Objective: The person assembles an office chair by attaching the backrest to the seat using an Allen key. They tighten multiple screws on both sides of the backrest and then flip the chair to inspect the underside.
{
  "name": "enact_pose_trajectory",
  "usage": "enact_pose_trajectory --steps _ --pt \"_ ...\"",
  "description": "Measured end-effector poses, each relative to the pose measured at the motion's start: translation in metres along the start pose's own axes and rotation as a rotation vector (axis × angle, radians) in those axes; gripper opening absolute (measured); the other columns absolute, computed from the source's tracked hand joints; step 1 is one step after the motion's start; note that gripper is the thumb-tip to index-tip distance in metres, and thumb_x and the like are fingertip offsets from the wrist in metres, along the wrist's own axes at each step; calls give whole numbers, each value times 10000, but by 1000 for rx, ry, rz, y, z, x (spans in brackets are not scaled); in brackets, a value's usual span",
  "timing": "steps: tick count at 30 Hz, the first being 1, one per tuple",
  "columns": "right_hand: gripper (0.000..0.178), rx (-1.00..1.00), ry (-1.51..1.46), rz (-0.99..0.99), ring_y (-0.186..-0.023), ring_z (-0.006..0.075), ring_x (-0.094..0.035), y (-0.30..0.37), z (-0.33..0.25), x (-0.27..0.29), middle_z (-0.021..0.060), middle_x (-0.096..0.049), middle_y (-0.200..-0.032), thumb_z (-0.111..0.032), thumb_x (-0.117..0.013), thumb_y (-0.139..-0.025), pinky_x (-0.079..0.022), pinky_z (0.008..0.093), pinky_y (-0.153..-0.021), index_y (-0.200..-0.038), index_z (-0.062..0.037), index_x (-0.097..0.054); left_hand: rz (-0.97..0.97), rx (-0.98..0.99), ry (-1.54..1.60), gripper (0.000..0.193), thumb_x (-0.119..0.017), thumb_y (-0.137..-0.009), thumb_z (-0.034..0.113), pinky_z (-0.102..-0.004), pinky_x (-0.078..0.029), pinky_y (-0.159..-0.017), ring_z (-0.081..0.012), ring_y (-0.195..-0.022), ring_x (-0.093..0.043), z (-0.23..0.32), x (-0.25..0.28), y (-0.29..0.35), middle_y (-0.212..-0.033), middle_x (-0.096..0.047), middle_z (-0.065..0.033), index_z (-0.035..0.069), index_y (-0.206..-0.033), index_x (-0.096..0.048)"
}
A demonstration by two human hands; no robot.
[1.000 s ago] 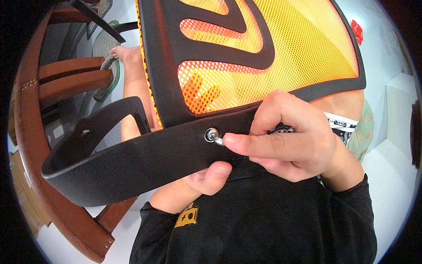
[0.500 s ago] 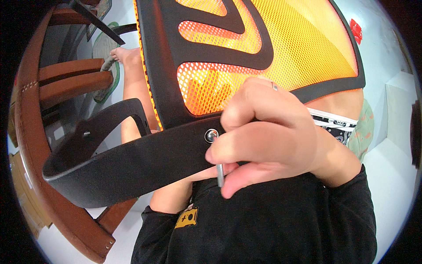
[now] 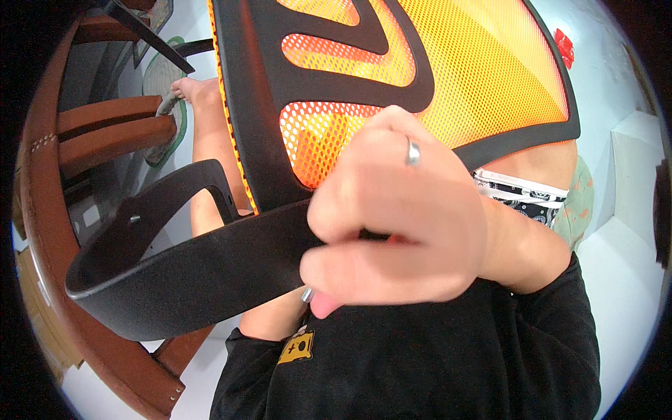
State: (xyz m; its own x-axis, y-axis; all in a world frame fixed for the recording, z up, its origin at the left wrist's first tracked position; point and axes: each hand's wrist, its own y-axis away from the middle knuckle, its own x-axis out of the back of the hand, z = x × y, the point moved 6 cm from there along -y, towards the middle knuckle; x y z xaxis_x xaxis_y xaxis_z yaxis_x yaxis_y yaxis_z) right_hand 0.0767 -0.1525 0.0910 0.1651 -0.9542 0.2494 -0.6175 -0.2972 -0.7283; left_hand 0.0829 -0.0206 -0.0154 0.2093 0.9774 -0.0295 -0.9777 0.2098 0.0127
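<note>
My right hand (image 3: 402,217), with a silver ring on one finger, is closed over the side of a black armrest (image 3: 189,273). It grips a thin metal hex key (image 3: 307,294), and only the tip shows past the fingers. The bolt head on the armrest is now covered by this hand. The armrest loop joins the black frame of a chair back (image 3: 262,133) with orange mesh (image 3: 476,70), which lies across my legs. My left forearm (image 3: 276,315) passes beneath the armrest, and the left hand is hidden behind it.
Brown padded wooden furniture (image 3: 115,147) stands close on the left. A small metal stud (image 3: 134,219) shows on the armrest's far arm. Red plastic (image 3: 563,49) lies on the pale floor at upper right, and cardboard (image 3: 42,308) is at the left edge.
My right hand has turned and moved slightly left, now covering the bolt. The long end of the hex key has swung to the left, mostly hidden behind the fingers.
</note>
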Motion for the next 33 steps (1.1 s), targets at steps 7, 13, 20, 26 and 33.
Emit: enact_pose_trajectory --steps 7,13,20,26,33 --pt "118 -49 -52 -46 -687 164 -505 2 1 5 -13 -541 -808 -151 -696 -700 -367 336 -609 -810 -116 -674 43 -20 -73 899 -717 -752 418 -444 -319 -1061 -269 -1262 -393 -11 -11 -4 -1392 -346 -113 146 -1417 -177" --pt "137 48 -80 87 -722 178 -533 9 0 -1 16 -568 -839 -138 -680 -678 -382 337 -639 -805 -91 -656 85 -41 -97 928 -721 -748 407 -445 -306 -1069 -270 -1274 -378 -9 -16 2 -1408 -325 -114 154 -1431 -147" --pt "146 19 -35 79 -808 193 -557 10 0 1 -7 -560 -861 -192 -680 -640 -387 351 -693 -766 -138 -629 158 -106 -56 963 -726 -743 396 -447 -290 -1077 -271 -1289 -359 20 -14 28 -1427 -301 -115 163 -1447 -111" --pt "122 -46 -32 44 -790 181 -528 10 2 -4 -12 -561 -862 -216 -697 -674 -369 353 -703 -738 -140 -626 215 -169 -36 995 -730 -739 386 -449 -276 -1085 -272 -1301 -343 46 -6 44 -1443 -280 -116 170 -1462 -81" --pt "193 85 45 186 -838 178 -517 4 -14 -10 -21 -489 -832 -291 -632 -591 -387 350 -713 -688 -147 -548 234 -173 -81 1032 -734 -734 374 -451 -260 -1093 -273 -1315 -325 47 -9 48 -1462 -256 -117 179 -1478 -46"
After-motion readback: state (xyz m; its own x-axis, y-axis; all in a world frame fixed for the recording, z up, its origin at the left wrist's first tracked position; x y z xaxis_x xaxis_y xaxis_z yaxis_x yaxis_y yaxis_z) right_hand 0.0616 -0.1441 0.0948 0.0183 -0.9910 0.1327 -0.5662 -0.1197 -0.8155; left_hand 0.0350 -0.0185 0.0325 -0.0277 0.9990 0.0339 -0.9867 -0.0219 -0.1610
